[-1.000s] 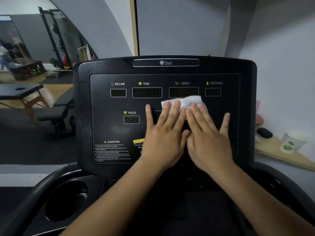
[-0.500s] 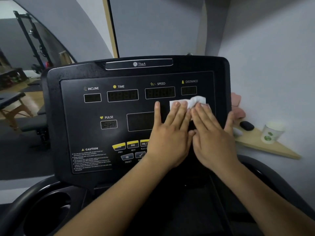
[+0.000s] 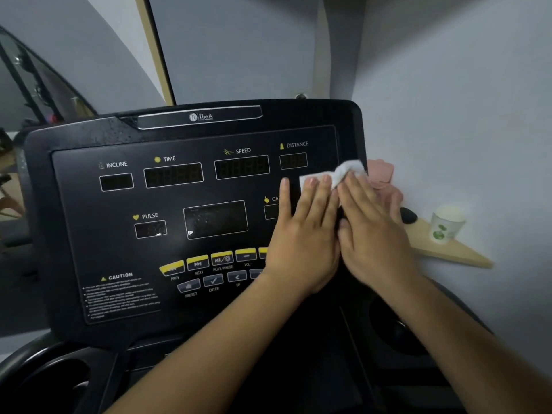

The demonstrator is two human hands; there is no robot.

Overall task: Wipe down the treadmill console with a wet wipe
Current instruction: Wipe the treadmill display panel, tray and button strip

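Grey wall behind, black treadmill console filling the frame, left hand and right hand flat with fingers straight, pressing the crumpled white wet wipe at its right edge, where sliding lower could press the yellow buttons.

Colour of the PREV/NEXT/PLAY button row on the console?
Yellow. The button row shows best in the head view, beside the left hand.

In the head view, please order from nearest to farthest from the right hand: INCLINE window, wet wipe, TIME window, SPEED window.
From the right hand:
1. wet wipe, touching its fingers.
2. SPEED window, upper middle.
3. TIME window, further left.
4. INCLINE window, far left.
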